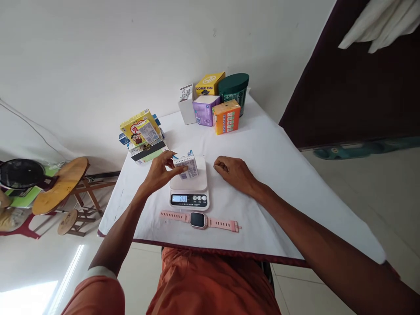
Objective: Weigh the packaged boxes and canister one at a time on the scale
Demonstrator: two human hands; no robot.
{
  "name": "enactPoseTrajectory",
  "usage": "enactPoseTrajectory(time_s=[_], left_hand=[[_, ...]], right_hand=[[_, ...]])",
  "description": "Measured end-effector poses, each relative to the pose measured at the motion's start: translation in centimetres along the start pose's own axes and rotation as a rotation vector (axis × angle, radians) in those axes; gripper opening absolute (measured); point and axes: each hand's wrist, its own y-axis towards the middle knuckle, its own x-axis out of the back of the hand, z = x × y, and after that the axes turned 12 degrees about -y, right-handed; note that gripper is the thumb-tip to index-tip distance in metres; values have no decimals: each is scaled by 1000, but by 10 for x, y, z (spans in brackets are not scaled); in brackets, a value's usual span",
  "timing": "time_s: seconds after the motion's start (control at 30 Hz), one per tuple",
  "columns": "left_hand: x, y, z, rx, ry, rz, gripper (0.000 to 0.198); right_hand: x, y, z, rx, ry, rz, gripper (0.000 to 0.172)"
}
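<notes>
My left hand (160, 171) is closed around a small white and purple box (186, 166) that stands on the platform of a white kitchen scale (190, 197). The scale's display is lit with digits. To the right of the scale, my right hand (233, 172) rests on the white tablecloth with its fingers curled in and nothing visible in them. A pink smartwatch (198, 219) lies flat in front of the scale, near the table's front edge.
A pile of boxes (141, 135) sits at the left edge of the white-covered table (288, 175). At the back stand a white carton (186, 104), yellow box (209, 83), purple box (204, 110), orange box (226, 116) and green canister (234, 89). Wooden stools (61, 186) stand left.
</notes>
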Motion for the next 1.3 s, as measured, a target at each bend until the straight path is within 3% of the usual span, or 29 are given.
enactPoseTrajectory(time_s=[0.2, 0.37, 0.43, 0.6, 0.7, 0.8, 0.9, 1.0, 1.07, 1.17, 1.3], left_hand=[[-8, -12, 9, -61, 88, -24, 31], [-8, -19, 10, -89, 151, -48, 69], [-8, -22, 11, -80, 155, -65, 74], [-10, -29, 18, -69, 111, -93, 35], [-6, -35, 22, -33, 7, -133, 30], [18, -42, 26, 9, -51, -251, 29], [65, -41, 33, 32, -25, -427, 29], [114, -28, 44, 68, 107, -598, 30], [137, -12, 56, 105, 148, -652, 31], [153, 12, 77, 150, 128, -670, 30], [156, 33, 98, 151, 102, -657, 28]], right_hand=[[0, -1, -1, 9, -8, -15, 13], [-2, -1, -2, 17, 0, -20, 14], [-2, -2, -2, 19, 3, -24, 14], [-2, -2, -3, 25, -2, -24, 14], [0, -3, -2, 20, -19, -13, 16], [2, -4, 0, 27, -23, -10, 17], [2, -3, 0, 34, -26, -11, 16], [-1, -2, -3, 38, -26, -16, 16], [-3, -2, -5, 43, -20, -23, 16], [-4, -2, -6, 54, -11, -33, 16], [-3, -2, -5, 52, -11, -26, 17]])
